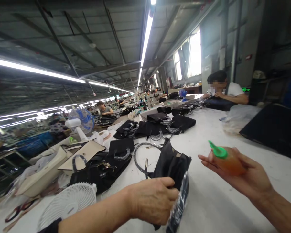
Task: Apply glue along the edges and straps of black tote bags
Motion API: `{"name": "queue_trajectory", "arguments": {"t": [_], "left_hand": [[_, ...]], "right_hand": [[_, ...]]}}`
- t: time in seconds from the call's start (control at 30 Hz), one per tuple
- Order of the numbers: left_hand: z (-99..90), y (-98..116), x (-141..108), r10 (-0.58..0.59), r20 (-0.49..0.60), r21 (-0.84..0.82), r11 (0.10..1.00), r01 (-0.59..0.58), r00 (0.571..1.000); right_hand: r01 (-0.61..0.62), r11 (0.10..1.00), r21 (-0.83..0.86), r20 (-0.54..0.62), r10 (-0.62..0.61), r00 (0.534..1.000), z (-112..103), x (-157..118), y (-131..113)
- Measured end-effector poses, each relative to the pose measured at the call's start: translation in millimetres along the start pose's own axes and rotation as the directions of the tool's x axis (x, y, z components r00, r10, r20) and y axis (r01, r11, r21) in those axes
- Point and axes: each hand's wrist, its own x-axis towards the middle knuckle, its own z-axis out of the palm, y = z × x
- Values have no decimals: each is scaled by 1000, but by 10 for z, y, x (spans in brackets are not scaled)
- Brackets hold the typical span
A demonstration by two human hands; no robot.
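My left hand [155, 199] is closed on a black handbag [171, 161] that stands tilted on the white table. Clear plastic film covers a strip [179, 204] along the bag's near side, and a plastic-wrapped handle [138, 158] loops out to its left. To the right, above the table, my right hand [249, 174] holds a small squeeze bottle [230, 161] of orange liquid with a green nozzle cap. The bottle lies tilted across the palm, its nozzle pointing up and left.
Several black handbags [152, 127] with wrapped handles lie beyond. At the left are a cream bag [83, 155], a white fan [70, 204] and a blue fan [86, 119]. Plastic sheeting [240, 118] and a large black piece [276, 129] lie right. A co-worker [232, 92] sits across the table.
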Motion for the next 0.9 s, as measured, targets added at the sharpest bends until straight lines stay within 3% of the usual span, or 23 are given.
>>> {"name": "queue_trajectory", "arguments": {"t": [0.1,0.27,0.37,0.5,0.6,0.73,0.9], "left_hand": [[-3,26,-7,169,-46,-102,980,-173,985],[54,40,-18,223,-98,-92,968,-232,970],[109,55,-42,227,-103,-42,972,-233,968],[145,117,-15,239,-75,11,971,-239,968],[165,166,28,175,-82,21,985,-174,981],[221,191,32,1,-171,8,1000,0,985],[298,223,16,-235,-161,-25,972,234,959]], "right_hand": [[-11,993,-116,179,31,983,-3,189,-80],[-123,975,-187,345,182,921,22,362,-108],[-204,942,-267,422,304,854,-3,418,26],[-244,919,-309,495,374,784,-25,516,204],[-257,914,-314,523,393,756,21,535,268],[-270,912,-310,509,399,763,104,441,328],[-282,921,-270,434,378,818,135,317,462]]}}
